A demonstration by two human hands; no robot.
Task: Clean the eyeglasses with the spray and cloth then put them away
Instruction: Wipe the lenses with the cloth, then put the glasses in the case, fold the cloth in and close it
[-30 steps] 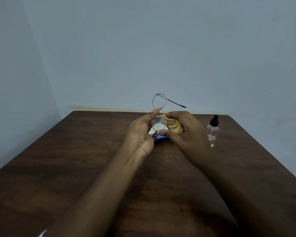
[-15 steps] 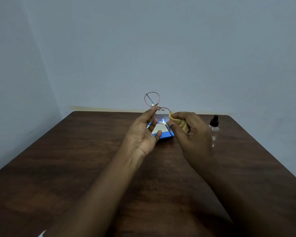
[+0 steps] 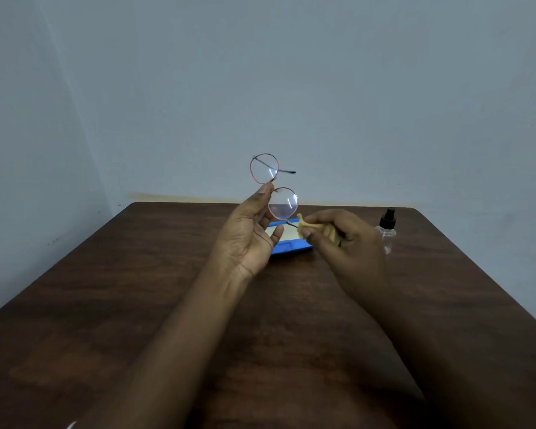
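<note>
While raised above the dark brown wooden table (image 3: 112, 305), left hand (image 3: 248, 233) up front, palm open, fingertip and thumb pinching the bridge of the round pink wire-rimmed eyeglasses (image 3: 274, 187). Lenses stacked one over the other, upper one against the wall, one dark temple tip jutting right. Flat on the table just behind, blue glasses case (image 3: 291, 246). Right hand (image 3: 350, 243) curled tight round the bunched yellow cloth (image 3: 313, 230), touching the lower temple. Far right, upright, clear spray bottle with black nozzle (image 3: 386, 227).
</note>
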